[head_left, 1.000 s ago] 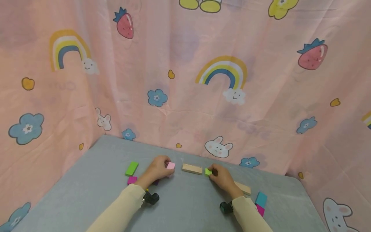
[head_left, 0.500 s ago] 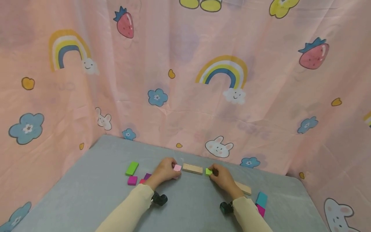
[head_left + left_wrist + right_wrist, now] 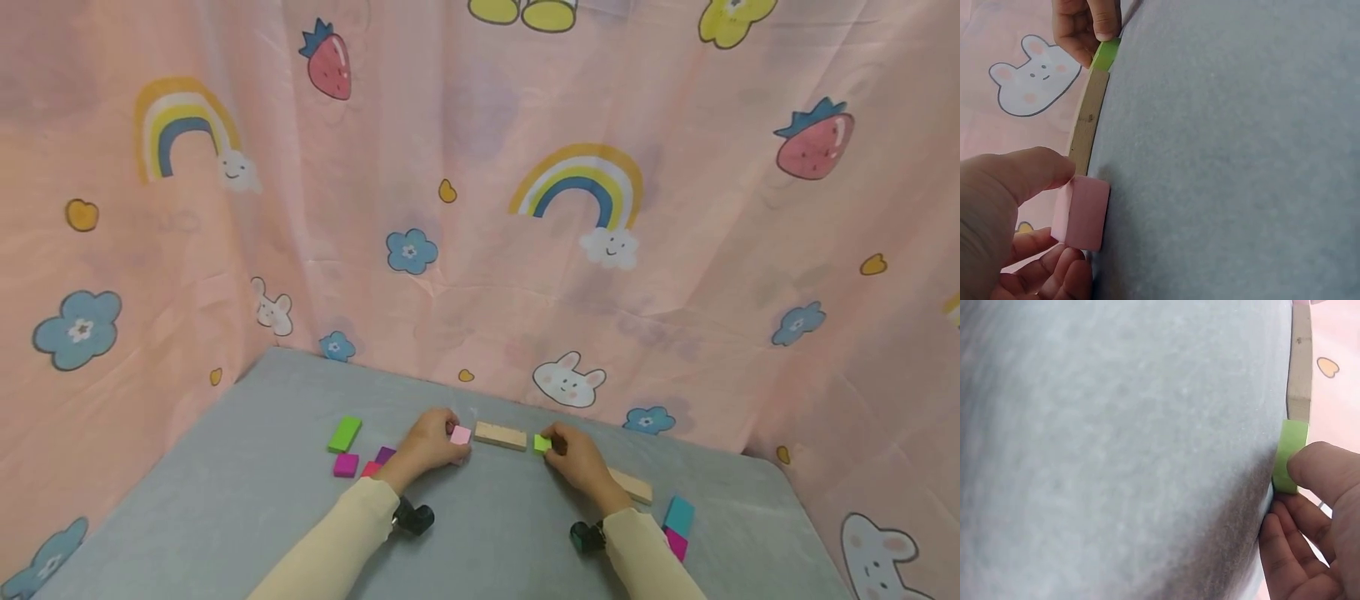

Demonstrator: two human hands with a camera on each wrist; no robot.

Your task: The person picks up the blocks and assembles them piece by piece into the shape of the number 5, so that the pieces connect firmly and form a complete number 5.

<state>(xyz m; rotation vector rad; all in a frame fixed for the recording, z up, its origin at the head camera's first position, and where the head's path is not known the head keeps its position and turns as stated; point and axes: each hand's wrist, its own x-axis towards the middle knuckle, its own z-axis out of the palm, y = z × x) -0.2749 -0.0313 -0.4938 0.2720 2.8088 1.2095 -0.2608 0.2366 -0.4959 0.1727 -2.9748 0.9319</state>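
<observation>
On a grey table (image 3: pixel 225 500) backed by a pink cartoon curtain (image 3: pixel 675 208), a person is working with small blocks. The left hand (image 3: pixel 427 442) is pinching a pink block (image 3: pixel 461 434) between thumb and fingers, standing it at the left end of a plain wooden block (image 3: pixel 500 436) lying at the far middle of the table. The right hand (image 3: pixel 573 454) is pinching a green block (image 3: pixel 542 443) at the wooden block's right end. To do this well, both small blocks are probably best kept upright and square against the wooden ends, with light, even pressure. Spare coloured blocks are lying to the left (image 3: pixel 344 433) and near right (image 3: pixel 677 515).
</observation>
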